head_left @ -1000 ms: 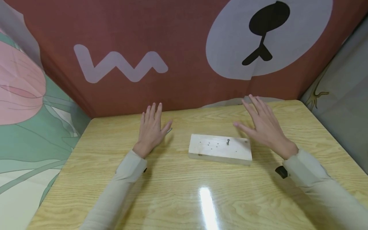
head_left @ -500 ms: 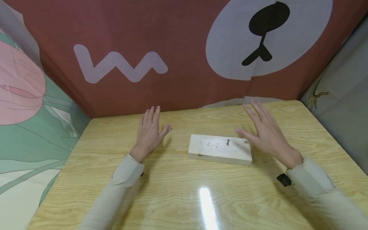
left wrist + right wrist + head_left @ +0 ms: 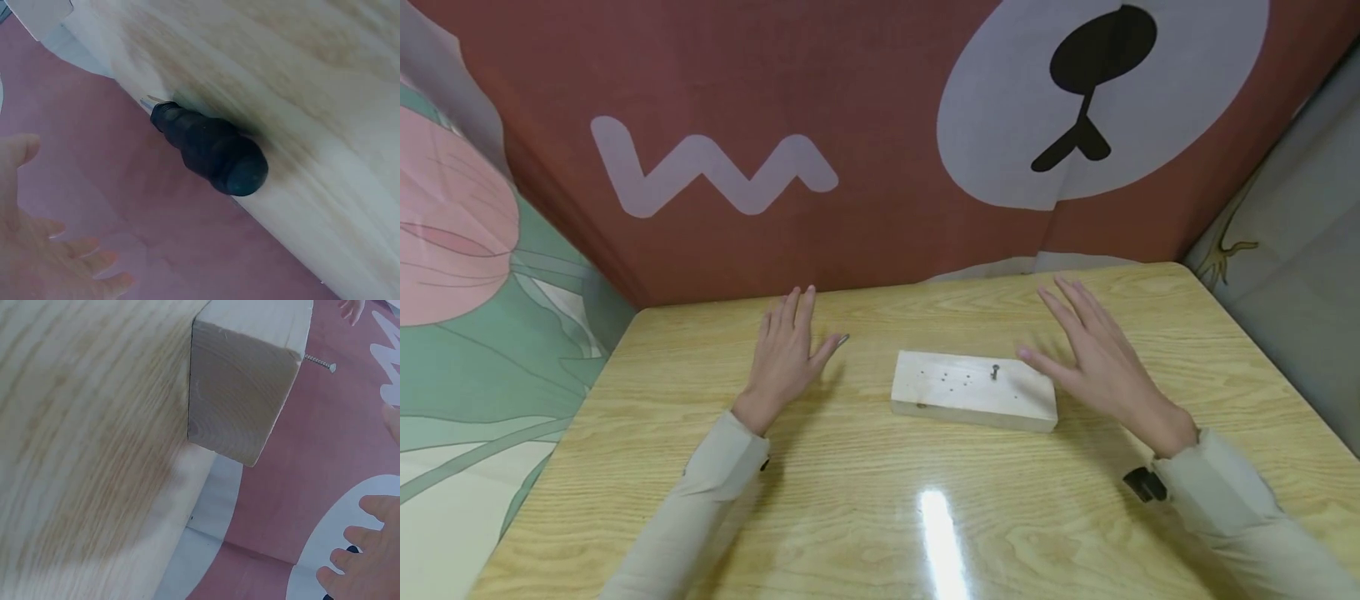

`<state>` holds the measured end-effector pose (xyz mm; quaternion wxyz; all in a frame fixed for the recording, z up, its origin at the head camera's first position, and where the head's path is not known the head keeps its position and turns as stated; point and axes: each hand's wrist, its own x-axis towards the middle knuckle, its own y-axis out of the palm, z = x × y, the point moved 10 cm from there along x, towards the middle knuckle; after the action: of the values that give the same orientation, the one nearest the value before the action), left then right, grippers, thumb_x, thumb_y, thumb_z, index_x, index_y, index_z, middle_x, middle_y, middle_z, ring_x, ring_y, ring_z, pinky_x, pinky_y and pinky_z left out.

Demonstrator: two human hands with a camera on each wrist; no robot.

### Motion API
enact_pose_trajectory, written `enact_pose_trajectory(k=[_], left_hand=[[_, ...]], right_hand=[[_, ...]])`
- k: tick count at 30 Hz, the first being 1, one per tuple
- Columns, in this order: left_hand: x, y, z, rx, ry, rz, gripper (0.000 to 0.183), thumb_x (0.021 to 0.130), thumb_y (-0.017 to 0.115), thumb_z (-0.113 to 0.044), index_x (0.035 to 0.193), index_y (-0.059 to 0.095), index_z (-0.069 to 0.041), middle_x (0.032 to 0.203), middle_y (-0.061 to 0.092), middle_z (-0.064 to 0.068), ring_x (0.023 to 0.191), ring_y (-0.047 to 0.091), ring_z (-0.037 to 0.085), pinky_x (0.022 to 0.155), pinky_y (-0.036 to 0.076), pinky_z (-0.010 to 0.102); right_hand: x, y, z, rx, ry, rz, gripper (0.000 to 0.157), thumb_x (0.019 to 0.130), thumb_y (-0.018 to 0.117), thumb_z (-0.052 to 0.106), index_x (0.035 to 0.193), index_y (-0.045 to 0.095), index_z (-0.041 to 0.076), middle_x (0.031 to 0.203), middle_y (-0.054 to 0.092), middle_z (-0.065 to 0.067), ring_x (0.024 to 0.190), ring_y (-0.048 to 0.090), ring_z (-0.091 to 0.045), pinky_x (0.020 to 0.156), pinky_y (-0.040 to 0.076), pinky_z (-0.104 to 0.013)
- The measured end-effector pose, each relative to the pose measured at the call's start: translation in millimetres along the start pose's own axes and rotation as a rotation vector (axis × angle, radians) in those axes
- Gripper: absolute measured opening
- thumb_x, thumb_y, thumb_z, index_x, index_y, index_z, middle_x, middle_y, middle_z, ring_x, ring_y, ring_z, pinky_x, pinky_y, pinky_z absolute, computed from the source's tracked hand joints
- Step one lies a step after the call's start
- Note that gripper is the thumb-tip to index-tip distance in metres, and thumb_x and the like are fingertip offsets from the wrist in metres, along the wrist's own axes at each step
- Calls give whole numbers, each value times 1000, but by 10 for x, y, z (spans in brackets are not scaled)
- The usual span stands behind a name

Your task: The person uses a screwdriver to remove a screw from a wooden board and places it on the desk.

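Note:
My left hand [image 3: 781, 354] hovers over the left part of the table, fingers extended and holding nothing. Beneath it lies a screwdriver; the head view shows only its metal tip [image 3: 843, 339] beyond the thumb. In the left wrist view its black handle [image 3: 209, 150] is plain, apart from the left hand [image 3: 53, 250]. A pale wooden block [image 3: 940, 398] with several small holes lies mid-table. One screw [image 3: 995, 372] stands up out of its top, its threads showing in the right wrist view. Above the block's right end, my right hand [image 3: 1101, 367] is spread and holds nothing.
The wood-grain table [image 3: 850, 500] meets a reddish cloth [image 3: 880, 233] with a printed animal face along its back edge. Printed cloths also hang at the left and right sides. A dark strap piece [image 3: 1145, 484] sits under the right cuff.
Both hands have drawn back slightly toward me, the left also drifting a little left and the right a little right. Block and screw have stayed put.

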<state>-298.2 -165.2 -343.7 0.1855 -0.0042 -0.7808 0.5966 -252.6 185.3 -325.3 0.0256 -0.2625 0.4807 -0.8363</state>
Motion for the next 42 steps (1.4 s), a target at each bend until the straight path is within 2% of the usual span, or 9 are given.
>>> enact_pose_trajectory(k=[11, 18, 22, 27, 34, 42], left_hand=[[-63, -31, 30, -27, 29, -34, 77, 98, 60, -40, 156, 25, -4, 156, 35, 22, 145, 33, 40, 120, 25, 60], [-109, -55, 5, -62, 107, -59, 74, 98, 61, -38, 155, 28, -3, 154, 37, 24, 142, 36, 40, 118, 29, 59], [-150, -48, 4, -84, 139, -34, 73, 99, 61, -36, 155, 28, -3, 154, 37, 25, 142, 36, 42, 118, 30, 59], [-194, 14, 29, -87, 139, 30, 73, 100, 58, -36, 157, 24, -5, 157, 33, 24, 145, 32, 41, 119, 29, 58], [-242, 17, 65, -100, 133, 45, 72, 100, 60, -33, 156, 26, -5, 155, 35, 24, 144, 35, 42, 117, 31, 59], [-279, 47, 129, -117, 108, 79, 67, 100, 59, -33, 155, 30, -8, 153, 38, 22, 141, 38, 41, 114, 35, 59]], right_hand=[[-97, 50, -49, 48, 51, 59, 85, 90, 70, 41, 157, 29, 9, 166, 17, -14, 153, 13, -40, 118, 17, -68], [-141, 73, -45, 69, 60, 89, 85, 90, 71, 40, 158, 26, 14, 166, 17, -13, 153, 14, -38, 117, 18, -68], [-166, 82, -38, 80, 63, 112, 85, 90, 71, 40, 158, 26, 15, 165, 20, -14, 152, 16, -38, 116, 21, -68], [-205, 106, -27, 98, 61, 136, 85, 90, 72, 38, 158, 26, 16, 164, 22, -14, 150, 20, -41, 114, 24, -69], [-258, 162, -21, 111, 51, 172, 86, 91, 72, 38, 158, 26, 12, 165, 19, -13, 152, 17, -38, 114, 24, -68], [-318, 249, -23, 127, 49, 239, 88, 92, 69, 42, 159, 20, 14, 166, 16, -16, 150, 17, -44, 109, 25, -73]])
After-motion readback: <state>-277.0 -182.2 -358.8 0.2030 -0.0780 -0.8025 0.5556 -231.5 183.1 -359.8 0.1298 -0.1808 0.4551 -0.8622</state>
